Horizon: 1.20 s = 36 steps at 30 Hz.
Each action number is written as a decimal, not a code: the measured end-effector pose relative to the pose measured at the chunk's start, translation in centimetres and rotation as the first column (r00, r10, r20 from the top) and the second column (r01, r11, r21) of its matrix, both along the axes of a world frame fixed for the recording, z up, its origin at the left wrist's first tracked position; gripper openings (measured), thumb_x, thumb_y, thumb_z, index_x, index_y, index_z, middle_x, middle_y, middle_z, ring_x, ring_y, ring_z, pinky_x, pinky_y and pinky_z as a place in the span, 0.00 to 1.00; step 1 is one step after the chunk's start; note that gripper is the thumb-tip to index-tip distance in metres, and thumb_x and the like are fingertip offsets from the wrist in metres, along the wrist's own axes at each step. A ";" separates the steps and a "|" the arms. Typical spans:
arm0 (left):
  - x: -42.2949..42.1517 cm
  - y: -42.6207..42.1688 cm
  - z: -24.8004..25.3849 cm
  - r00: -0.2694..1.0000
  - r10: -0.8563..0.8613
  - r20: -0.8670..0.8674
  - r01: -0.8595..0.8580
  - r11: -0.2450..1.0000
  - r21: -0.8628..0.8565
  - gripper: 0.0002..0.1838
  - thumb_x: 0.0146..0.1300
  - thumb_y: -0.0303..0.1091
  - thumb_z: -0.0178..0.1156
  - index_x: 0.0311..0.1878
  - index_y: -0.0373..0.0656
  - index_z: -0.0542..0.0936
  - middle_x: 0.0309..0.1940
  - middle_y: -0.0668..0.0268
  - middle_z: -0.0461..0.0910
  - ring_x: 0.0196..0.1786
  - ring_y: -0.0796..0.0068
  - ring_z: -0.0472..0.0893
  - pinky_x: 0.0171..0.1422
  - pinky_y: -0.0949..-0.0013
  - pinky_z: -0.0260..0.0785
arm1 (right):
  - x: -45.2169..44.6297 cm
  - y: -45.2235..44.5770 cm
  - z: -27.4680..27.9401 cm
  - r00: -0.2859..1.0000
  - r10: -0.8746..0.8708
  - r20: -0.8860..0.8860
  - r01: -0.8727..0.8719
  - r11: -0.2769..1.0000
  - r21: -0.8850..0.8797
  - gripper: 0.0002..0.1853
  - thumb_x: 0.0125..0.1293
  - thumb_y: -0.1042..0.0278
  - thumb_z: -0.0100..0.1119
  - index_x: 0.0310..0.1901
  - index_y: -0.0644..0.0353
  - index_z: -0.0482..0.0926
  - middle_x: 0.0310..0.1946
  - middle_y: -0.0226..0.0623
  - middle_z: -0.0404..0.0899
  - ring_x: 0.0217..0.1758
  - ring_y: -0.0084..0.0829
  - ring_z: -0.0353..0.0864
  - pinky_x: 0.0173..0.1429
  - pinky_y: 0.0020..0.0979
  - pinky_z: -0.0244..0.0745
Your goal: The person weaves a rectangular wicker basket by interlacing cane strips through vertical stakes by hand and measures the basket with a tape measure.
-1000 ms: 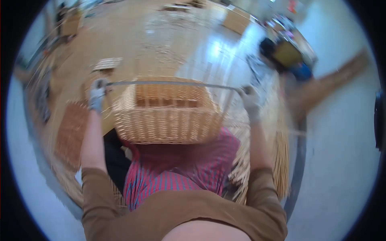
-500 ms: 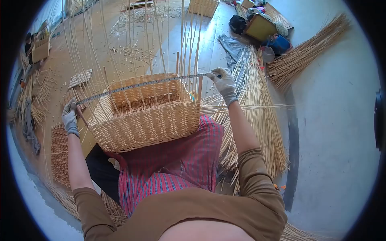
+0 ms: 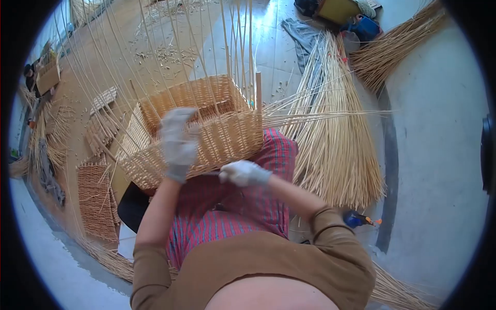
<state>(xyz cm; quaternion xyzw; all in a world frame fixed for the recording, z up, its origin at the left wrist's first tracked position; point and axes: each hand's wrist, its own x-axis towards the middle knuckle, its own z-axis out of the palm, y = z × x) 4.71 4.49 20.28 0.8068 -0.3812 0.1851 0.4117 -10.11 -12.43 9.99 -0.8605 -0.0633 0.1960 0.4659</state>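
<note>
A rectangular woven wicker basket [image 3: 206, 139] with tall upright canes rests tilted on my lap, over the striped cloth [image 3: 227, 222]. My left hand [image 3: 179, 142], in a pale glove, is in front of the basket's near wall; motion blurs its fingers. Below the near wall, my gloved right hand [image 3: 243, 173] is closed. A thin pale strip of the tape measure [image 3: 211, 173] runs left from its fingers, with the rest hidden.
A large bundle of pale canes [image 3: 341, 134] spreads on the floor to the right, with a browner bundle [image 3: 398, 46] behind it. Woven panels [image 3: 97, 199] lie at left. Loose canes extend right from the basket. A blue object [image 3: 354, 219] is near my right elbow.
Both hands have left the basket's ends and come together near its front. The tape measure is no longer stretched across the top. The view has shifted slightly.
</note>
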 end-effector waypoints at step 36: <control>5.1 0.3 1.4 0.951 0.303 0.067 -0.287 0.941 -0.182 0.47 0.51 0.50 0.76 0.72 0.39 0.69 0.55 0.44 0.81 0.61 0.41 0.78 0.71 0.48 0.67 | -1.9 8.4 0.8 0.892 -0.313 0.326 0.339 0.940 -0.024 0.21 0.73 0.55 0.60 0.60 0.60 0.80 0.31 0.38 0.83 0.32 0.26 0.80 0.40 0.33 0.78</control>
